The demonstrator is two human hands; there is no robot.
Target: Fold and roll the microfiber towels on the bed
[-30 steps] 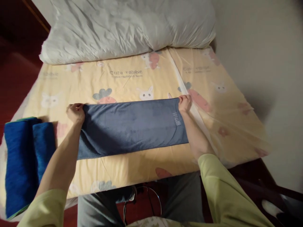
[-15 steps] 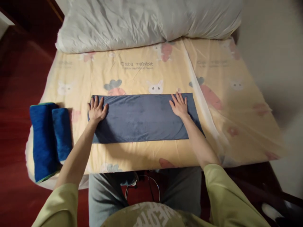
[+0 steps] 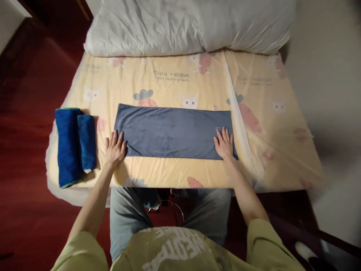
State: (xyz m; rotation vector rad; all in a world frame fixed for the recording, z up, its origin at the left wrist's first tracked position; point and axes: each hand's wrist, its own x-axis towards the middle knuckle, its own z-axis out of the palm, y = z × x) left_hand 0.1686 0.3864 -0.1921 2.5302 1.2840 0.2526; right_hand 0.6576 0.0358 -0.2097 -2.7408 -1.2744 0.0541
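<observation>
A grey-blue towel (image 3: 172,131) lies spread as a long flat rectangle on the yellow patterned bed sheet (image 3: 169,171). My left hand (image 3: 115,148) rests at its near left corner, fingers apart, partly on the towel and partly on the sheet. Near the right end, my right hand (image 3: 225,143) lies flat on the towel with the fingers spread. A small pale tag or mark shows just beyond its fingertips. Neither hand grips anything.
Two rolled blue towels, a larger roll (image 3: 67,148) and a smaller roll (image 3: 86,141), lie side by side at the bed's left edge. A bulky white quilt (image 3: 191,28) covers the far end. A wall (image 3: 332,94) stands to the right.
Both hands have slid towards me over the towel, from its far edge to its nearer part. The camera view has shifted slightly.
</observation>
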